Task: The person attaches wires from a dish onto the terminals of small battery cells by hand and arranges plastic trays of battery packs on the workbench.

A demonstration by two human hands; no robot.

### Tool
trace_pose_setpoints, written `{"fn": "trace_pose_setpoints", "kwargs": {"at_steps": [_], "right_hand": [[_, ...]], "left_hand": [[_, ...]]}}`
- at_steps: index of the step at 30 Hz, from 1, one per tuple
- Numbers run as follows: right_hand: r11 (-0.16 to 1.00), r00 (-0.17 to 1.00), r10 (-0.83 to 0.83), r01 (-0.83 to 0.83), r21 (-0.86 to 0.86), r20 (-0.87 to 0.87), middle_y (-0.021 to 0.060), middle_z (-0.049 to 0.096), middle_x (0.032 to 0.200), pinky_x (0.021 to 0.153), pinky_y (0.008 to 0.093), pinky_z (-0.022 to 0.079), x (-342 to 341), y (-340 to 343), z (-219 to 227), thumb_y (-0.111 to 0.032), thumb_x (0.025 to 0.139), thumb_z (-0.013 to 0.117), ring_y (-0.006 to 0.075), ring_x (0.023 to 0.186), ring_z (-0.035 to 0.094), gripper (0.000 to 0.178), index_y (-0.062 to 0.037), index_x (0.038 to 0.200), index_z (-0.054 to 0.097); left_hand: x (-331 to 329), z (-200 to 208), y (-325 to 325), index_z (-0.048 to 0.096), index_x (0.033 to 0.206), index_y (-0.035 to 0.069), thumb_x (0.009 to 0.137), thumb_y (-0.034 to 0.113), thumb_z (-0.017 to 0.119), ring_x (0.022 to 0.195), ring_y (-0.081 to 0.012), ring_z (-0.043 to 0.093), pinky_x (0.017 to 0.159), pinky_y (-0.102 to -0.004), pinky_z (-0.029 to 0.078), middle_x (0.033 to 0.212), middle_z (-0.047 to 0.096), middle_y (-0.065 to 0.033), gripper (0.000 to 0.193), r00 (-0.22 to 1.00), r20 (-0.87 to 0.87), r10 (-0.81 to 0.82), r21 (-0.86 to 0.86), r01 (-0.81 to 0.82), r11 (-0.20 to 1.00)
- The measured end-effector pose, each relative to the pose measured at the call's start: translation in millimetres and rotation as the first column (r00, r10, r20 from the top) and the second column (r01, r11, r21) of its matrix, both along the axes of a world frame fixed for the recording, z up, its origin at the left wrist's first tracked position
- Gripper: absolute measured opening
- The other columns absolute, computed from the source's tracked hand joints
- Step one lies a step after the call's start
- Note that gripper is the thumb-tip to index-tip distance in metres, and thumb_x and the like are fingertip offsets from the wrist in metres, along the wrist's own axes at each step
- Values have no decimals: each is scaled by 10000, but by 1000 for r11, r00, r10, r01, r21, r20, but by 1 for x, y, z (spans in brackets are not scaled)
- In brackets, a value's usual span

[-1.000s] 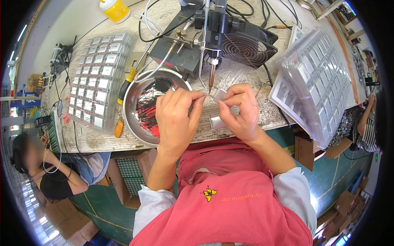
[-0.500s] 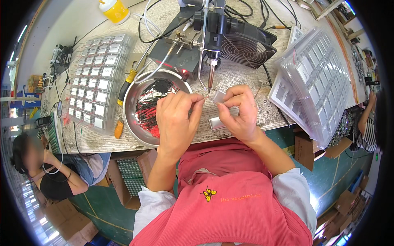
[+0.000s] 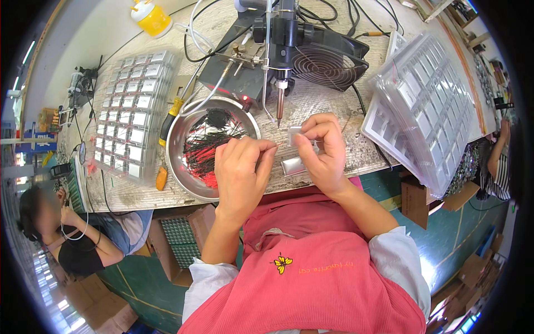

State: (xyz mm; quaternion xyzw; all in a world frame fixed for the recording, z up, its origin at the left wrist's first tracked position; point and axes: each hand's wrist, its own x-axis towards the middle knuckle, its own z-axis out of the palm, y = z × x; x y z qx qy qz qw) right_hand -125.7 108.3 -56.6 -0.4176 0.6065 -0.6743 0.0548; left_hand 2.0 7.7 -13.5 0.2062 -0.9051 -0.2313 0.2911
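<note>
head camera looked down on a worn grey workbench point(image 3: 334, 106) where a person in a pink top sat working. the right hand point(image 3: 325, 147) was closed in a pinch on a small flat silver rectangular cell point(image 3: 295, 135), holding it up just under the tip of a fixed soldering iron on a black stand point(image 3: 282, 92). the left hand point(image 3: 242, 167) had its fingertips drawn together close to the cell's left edge, seemingly pinching a thin red wire point(image 3: 276, 144) toward it; the wire was too fine to be sure. a second silver cell point(image 3: 293, 166) lay flat on the bench between the two hands, just below the held one.

left of the hands sat a round steel bowl point(image 3: 183, 167) holding a tangle of red and black wires point(image 3: 208, 139). beyond it lay a clear plastic tray of silver cells in a grid point(image 3: 133, 111), and a stack of clear empty-looking trays point(image 3: 428, 106) rested at the right. a black desk fan point(image 3: 328, 53) stood behind the iron, and a yellow squeeze bottle point(image 3: 150, 16) stood at the far edge. another person point(image 3: 72, 239) sat low at the left.

to my eye, doing this well meant keeping the cell steady and level, bringing the wire end exactly onto the tab under the iron tip, keeping fingertips clear of the hot tip, and touching only briefly so the cell did not overheat.
</note>
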Motion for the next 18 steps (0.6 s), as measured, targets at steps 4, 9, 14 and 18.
{"fn": "trace_pose_setpoints", "kwargs": {"at_steps": [4,9,14,18], "right_hand": [[1000,1000,-3,3,6,13,105,538,902,693,294,441,1,0,-2,2,796,667,195,781,530,148,-30,838,528],[1000,1000,-5,5,-3,21,104,528,897,696,285,435,0,0,1,4,795,663,191,778,523,147,-27,833,525],[1000,997,27,-27,-6,78,98,518,901,692,277,427,-2,-5,1,3,794,661,183,780,510,152,-26,829,516],[999,998,32,-31,-7,49,92,510,906,684,271,421,-2,-9,2,4,795,660,171,778,501,160,-31,830,508]], "left_hand": [[4,0,1,647,815,66,781,59,690,623,-172,495,644,-315,344,685,555,-15,56,1000,27,-2,10,2,1000],[15,0,-6,641,848,63,786,66,684,653,-197,511,653,-333,357,723,566,-32,76,998,58,26,50,-29,998],[21,3,-14,641,972,1,826,24,651,660,-189,561,640,-321,449,823,586,-85,148,989,6,147,192,-146,971],[19,5,-18,639,939,-14,834,15,650,731,-209,605,641,-291,497,877,598,-108,109,988,-89,127,173,-110,979]]}}
